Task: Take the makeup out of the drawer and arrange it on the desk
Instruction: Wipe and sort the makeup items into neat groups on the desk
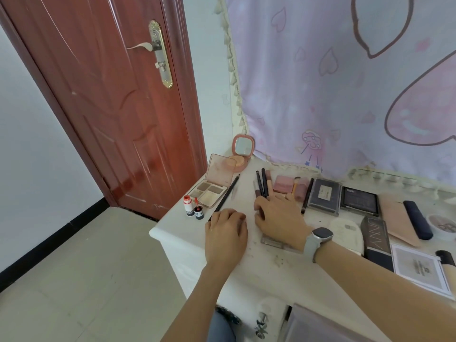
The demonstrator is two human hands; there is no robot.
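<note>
The white desk [259, 280] carries laid-out makeup. My left hand [225, 234] rests on it with curled fingers, at the lower end of a black pencil [225, 193]; nothing shows inside it. My right hand [280, 215] lies flat with spread fingers on the lower ends of several dark brushes [262, 183]. Its wrist covers part of a clear case [271, 241]. An open eyeshadow palette [211, 192], two small red-capped bottles [193, 209] and a pink mirror compact [243, 150] sit at the left. Pink blush blocks [283, 183] and two dark palettes [323, 196] lie to the right.
Farther right are a dark box [376, 240], a beige pouch [394, 218], a navy tube [417, 218] and a printed leaflet [419, 267]. The open drawer [320, 324] shows at the bottom edge. A red door [111, 107] stands left; a lilac cloth [345, 95] hangs behind.
</note>
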